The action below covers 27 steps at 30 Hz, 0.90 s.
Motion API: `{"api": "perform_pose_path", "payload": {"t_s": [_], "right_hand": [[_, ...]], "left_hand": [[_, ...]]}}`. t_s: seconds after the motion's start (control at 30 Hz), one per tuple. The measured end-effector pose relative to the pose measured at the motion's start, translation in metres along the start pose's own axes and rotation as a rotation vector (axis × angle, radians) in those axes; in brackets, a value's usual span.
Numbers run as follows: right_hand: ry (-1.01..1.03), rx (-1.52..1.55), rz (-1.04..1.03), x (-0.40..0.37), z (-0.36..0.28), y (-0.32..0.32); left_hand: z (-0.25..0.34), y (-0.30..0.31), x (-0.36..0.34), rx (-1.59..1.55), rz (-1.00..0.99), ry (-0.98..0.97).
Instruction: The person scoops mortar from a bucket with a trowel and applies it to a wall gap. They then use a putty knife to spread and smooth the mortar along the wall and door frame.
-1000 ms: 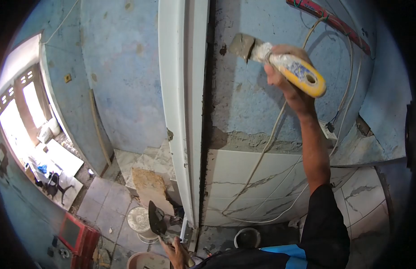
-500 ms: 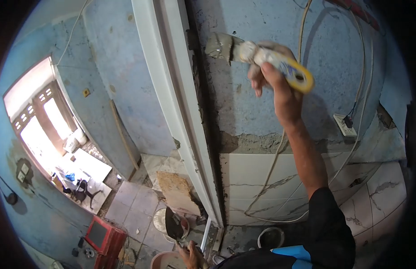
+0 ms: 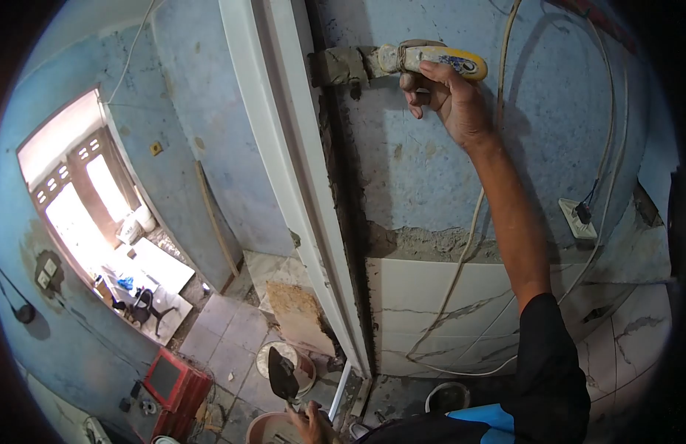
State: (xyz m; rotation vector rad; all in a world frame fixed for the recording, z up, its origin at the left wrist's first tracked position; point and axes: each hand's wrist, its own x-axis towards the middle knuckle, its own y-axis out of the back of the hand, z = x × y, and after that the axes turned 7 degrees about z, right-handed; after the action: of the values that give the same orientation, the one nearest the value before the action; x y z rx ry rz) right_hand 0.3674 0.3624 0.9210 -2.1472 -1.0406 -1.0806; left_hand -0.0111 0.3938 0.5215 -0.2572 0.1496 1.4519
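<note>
My right hand (image 3: pixel 450 92) is raised at the upper wall, closed around the yellow and white handle of a putty knife (image 3: pixel 472 65). Grey mortar coats its flat blade, which points left and meets the dark gap beside the white door frame (image 3: pixel 284 148). Low in the view, my left hand (image 3: pixel 311 424) grips a pointing trowel (image 3: pixel 284 379), its dark blade tilted up. Beneath that hand stands a pinkish tub (image 3: pixel 258 428), partly cut off by the picture edge. Rough mortar lines the wall edge along the frame.
A white bucket (image 3: pixel 302 366) stands behind the trowel, near a leaning board (image 3: pixel 302 314). Cables (image 3: pixel 465 255) hang down the blue wall over marbled tiles (image 3: pixel 417 292). A socket (image 3: pixel 579 217) sits at right. A red case (image 3: pixel 180 385) lies on the floor at left.
My right hand has moved up and slightly left, bringing the putty knife's blade to the frame's edge. The handle now lies more level. My left hand still holds the trowel.
</note>
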Motion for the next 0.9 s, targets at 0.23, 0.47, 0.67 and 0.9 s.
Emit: {"api": "perform_pose_path", "payload": {"t_s": [0.23,0.47,0.67,0.9], "right_hand": [[0.044,-0.026,-0.008,0.007,0.009,0.003],[0.157,-0.072,0.008,0.003,0.008,-0.007],[0.289,-0.290,-0.007,0.000,-0.002,-0.029],[0.331,-0.164,0.042,-0.020,-0.019,-0.024]], "left_hand": [[-0.006,-0.001,0.004,-0.023,0.009,-0.020],[0.003,-0.006,-0.001,0.016,0.044,-0.006],[0.010,-0.010,-0.006,0.074,0.045,0.042],[0.002,-0.007,-0.003,-0.010,-0.011,-0.006]]}}
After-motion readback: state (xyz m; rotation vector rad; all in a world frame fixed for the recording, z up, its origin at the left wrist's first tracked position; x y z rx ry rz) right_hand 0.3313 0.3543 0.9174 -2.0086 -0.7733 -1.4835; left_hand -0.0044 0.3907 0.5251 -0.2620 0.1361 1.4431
